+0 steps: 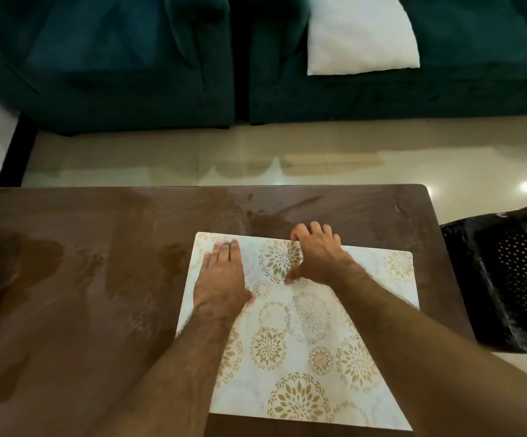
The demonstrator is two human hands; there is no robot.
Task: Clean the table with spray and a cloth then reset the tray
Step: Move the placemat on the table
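Flatly, both hands (221, 279) on patterned rectangular mat (303, 335)

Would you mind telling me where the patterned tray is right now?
In the head view, the patterned tray lies flat on the brown table, right of centre near its front edge, under both hands.

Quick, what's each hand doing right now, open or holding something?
Left hand: open, lying flat on the mat.
Right hand: gripping the mat's far edge, fingers curled over it and thumb on top.
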